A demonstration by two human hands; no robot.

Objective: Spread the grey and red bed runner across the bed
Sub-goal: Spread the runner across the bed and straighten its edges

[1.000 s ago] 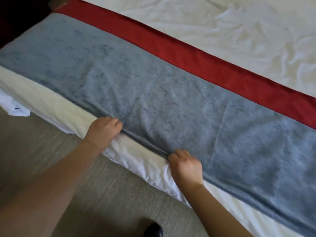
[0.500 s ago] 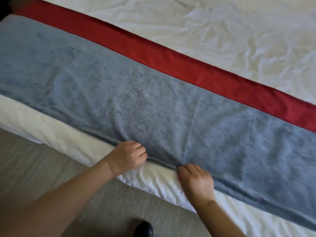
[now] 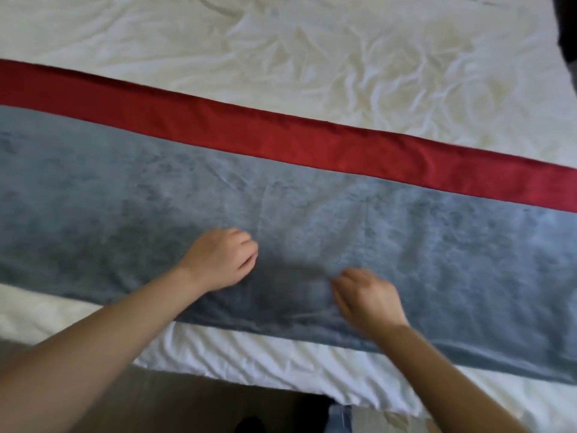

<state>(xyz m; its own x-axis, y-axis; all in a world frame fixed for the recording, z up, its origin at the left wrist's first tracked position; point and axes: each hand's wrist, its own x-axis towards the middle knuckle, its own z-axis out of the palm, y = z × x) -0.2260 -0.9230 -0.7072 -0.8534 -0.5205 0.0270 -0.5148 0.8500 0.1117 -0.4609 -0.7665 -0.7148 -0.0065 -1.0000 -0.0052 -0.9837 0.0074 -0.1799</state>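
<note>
The bed runner lies flat across the bed, a wide grey band (image 3: 406,232) with a red stripe (image 3: 281,142) along its far side. Both my hands are over the grey band, a little in from its near edge. My left hand (image 3: 221,260) rests on the grey cloth with its fingers curled in, and no cloth shows between them. My right hand (image 3: 368,298) is blurred, with bent fingertips down on the cloth. Whether it pinches the fabric I cannot tell.
Wrinkled white bedding (image 3: 343,57) covers the bed beyond the red stripe. A white strip of sheet (image 3: 249,351) shows between the runner and the bed's near edge. Beige carpet (image 3: 187,401) and my dark shoe (image 3: 249,425) are below.
Both hands have left the runner's near edge and moved forward onto the grey band. The view has swung, so the runner now runs nearly level across the frame.
</note>
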